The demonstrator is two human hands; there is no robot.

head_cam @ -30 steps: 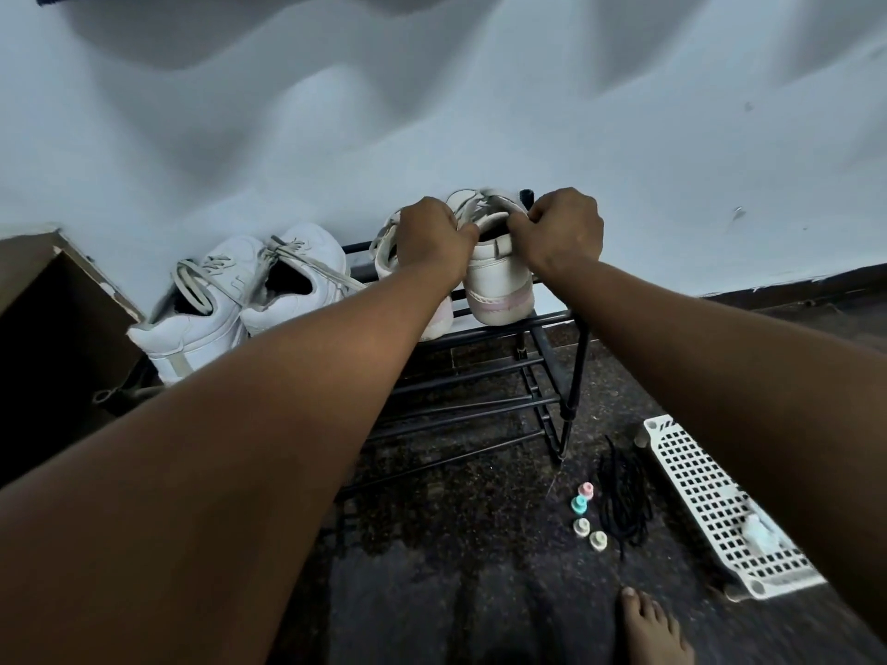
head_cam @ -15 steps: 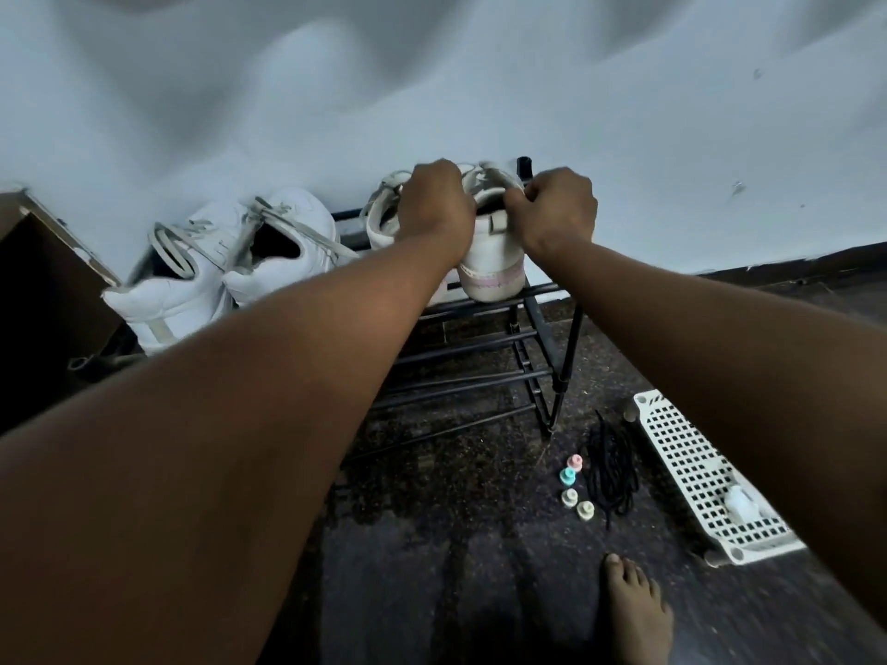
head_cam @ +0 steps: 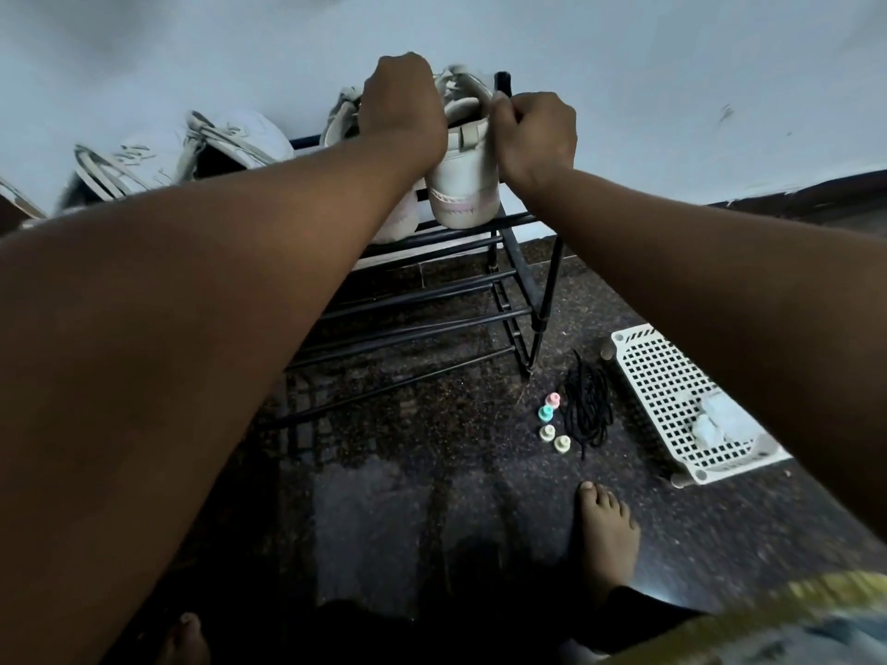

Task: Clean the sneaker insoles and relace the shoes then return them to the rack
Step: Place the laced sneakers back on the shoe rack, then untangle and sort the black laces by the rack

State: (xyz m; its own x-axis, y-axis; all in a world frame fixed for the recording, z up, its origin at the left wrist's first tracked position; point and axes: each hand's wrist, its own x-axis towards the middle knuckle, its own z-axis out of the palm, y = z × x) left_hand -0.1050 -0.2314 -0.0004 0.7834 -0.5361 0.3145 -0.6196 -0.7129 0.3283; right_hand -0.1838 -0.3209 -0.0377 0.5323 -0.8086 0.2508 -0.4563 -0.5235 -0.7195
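The white sneaker (head_cam: 463, 184) stands on the top shelf of the black rack (head_cam: 432, 300), at its right end, with its heel toward the person. It looks light. Its top edge is likely soft and will bend, and its sole is likely thick and stiff. A good place to hold it is at the two sides of the opening near the heel, or under the sole. The loose laces on top could catch on the rack post.

The left hand (head_cam: 403, 112) is curled over the left side of the sneaker's opening and seems to grip it, though its fingers are hidden. The right hand (head_cam: 533, 136) is curled tight against the right side, and its thumb pinches the edge. So the sneaker sits between the two hands.

A second sneaker (head_cam: 398, 223) stands just beside it, partly behind the left arm. Another white pair (head_cam: 230, 141) sits further left on the same shelf. Down on the dark floor lie black laces (head_cam: 588, 405), four small colored caps (head_cam: 552, 422) and a white basket (head_cam: 662, 376).
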